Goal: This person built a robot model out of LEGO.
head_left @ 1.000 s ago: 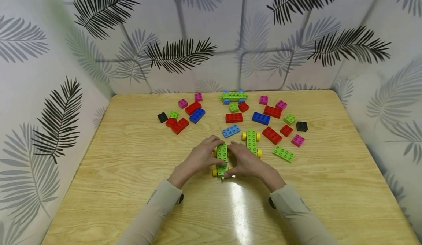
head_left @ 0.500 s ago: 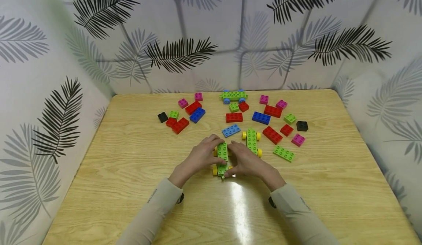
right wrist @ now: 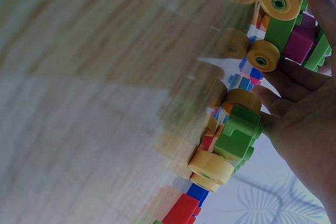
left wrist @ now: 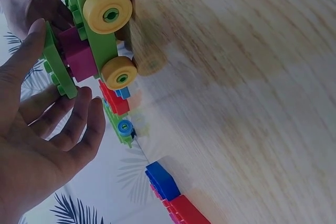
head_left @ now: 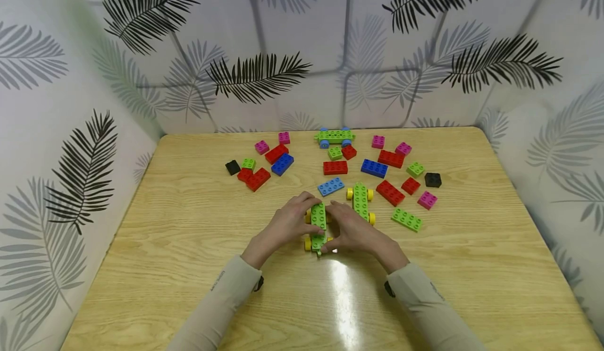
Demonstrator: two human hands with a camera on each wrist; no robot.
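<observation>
On the table a green toy car base (head_left: pixel 318 246) with yellow wheels (left wrist: pixel 107 11) points away from me. A magenta brick (left wrist: pixel 79 53) sits on top of it, with a green plate (head_left: pixel 318 213) above. My left hand (head_left: pixel 291 221) holds that plate between thumb and curled fingers, from the left side. From the right, my right hand (head_left: pixel 354 227) grips the car base, thumb at its near end and fingers towards its far end. Beside the right hand stands another yellow-wheeled green car base (head_left: pixel 360 201), partly hidden by it in the head view.
Beyond the hands lie a light blue brick (head_left: pixel 331 187) and red bricks (head_left: pixel 335 168). A blue-wheeled green car base (head_left: pixel 334 137) stands at the back edge. Several loose bricks spread left, by a black brick (head_left: pixel 233 168), and right, by a green brick (head_left: pixel 406 219).
</observation>
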